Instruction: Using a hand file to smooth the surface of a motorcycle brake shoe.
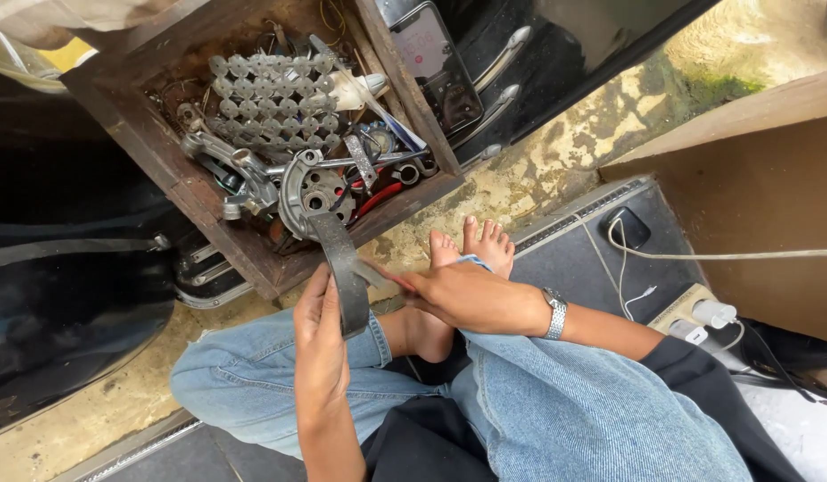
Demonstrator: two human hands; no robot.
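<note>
Gripping a curved brake shoe (342, 268) upright, the left hand (320, 344) has its fingers clamped on the lower end. The right hand (463, 295) reaches across, fingers together touching its inner face, below the wooden parts box (208, 205).

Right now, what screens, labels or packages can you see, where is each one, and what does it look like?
Phone: lying on the right rim of the wooden parts box, a dark rectangle tilted, its screen lit pale with reddish marks.
Cardboard box: at the right edge, large, plain brown, no label showing.
Nothing else of that kind shows.
</note>
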